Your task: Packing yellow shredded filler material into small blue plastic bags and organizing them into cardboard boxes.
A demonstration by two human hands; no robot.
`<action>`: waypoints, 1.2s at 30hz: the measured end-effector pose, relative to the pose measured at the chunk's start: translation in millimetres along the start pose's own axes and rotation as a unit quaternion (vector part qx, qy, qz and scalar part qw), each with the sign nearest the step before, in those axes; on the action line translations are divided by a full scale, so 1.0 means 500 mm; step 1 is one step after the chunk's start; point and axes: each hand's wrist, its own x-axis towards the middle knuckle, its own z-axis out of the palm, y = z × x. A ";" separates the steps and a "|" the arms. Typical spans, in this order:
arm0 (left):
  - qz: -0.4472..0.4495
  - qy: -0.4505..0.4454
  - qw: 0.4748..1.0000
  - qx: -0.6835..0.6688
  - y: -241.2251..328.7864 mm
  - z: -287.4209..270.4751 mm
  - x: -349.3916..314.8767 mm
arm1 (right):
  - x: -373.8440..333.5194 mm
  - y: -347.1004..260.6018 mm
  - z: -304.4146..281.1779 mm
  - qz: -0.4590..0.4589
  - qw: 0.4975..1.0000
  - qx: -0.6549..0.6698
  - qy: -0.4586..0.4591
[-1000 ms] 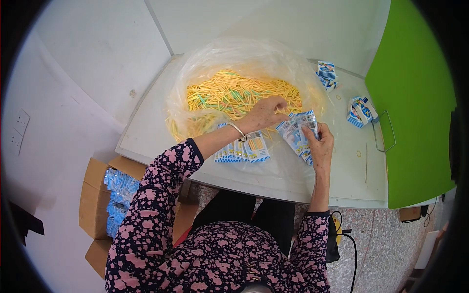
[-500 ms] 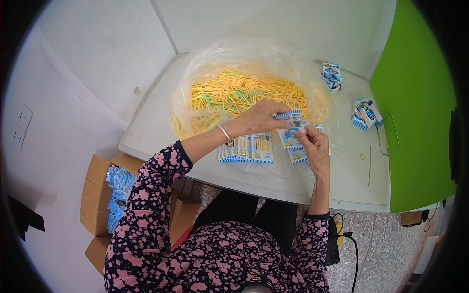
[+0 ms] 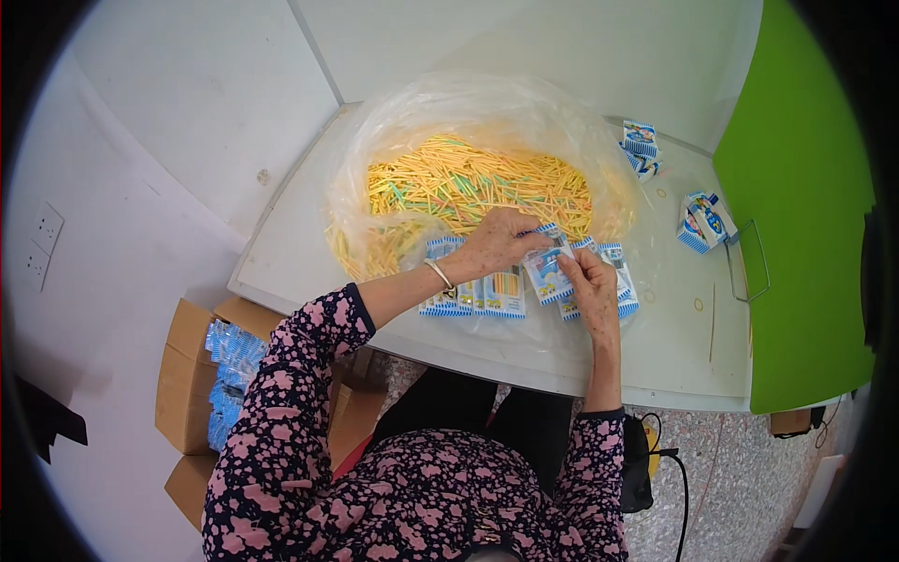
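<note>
A small blue-and-white plastic packet [image 3: 546,277] is held between my two hands above the table. My left hand [image 3: 504,245] pinches its striped upper edge, and my right hand [image 3: 592,285] has thumb and fingers closed on its right side. Left of it lies an overlapping row of similar packets [image 3: 506,293], the front one showing coloured sticks through a window. More packets [image 3: 618,272] lie partly hidden under my right hand. Just beyond my hands, a large clear plastic bag [image 3: 449,101] lies open, heaped with thin yellow, orange and green sticks [image 3: 468,183].
Bundled packets [image 3: 641,140] and another bundle [image 3: 702,223] sit at the table's right, near a wire stand [image 3: 755,272], a loose thin stick [image 3: 712,323] and rubber bands. A green panel [image 3: 796,206] bounds the right. Lower left, a cardboard box [image 3: 184,393] holds blue packets.
Both hands have shifted slightly left and down with the packet. The packet now tilts more, and the packets to its right show more fully.
</note>
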 end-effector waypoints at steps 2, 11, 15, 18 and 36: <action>-0.006 0.009 1.000 -0.003 -0.004 0.000 -0.002 | 0.001 0.004 0.003 -0.007 1.000 -0.026 -0.006; 0.014 -0.037 0.990 -0.137 -0.064 -0.041 0.087 | 0.007 0.020 -0.017 -0.059 0.991 -0.027 0.115; 0.103 -0.014 0.940 0.324 -0.153 -0.054 0.139 | 0.016 0.036 -0.031 -0.043 0.983 0.049 0.169; 0.113 -0.088 0.878 0.457 -0.163 -0.031 0.162 | 0.014 0.026 -0.025 -0.021 0.979 0.078 0.187; 0.141 -0.071 0.793 0.589 -0.201 0.062 0.210 | 0.020 0.043 -0.030 -0.022 0.982 0.050 0.181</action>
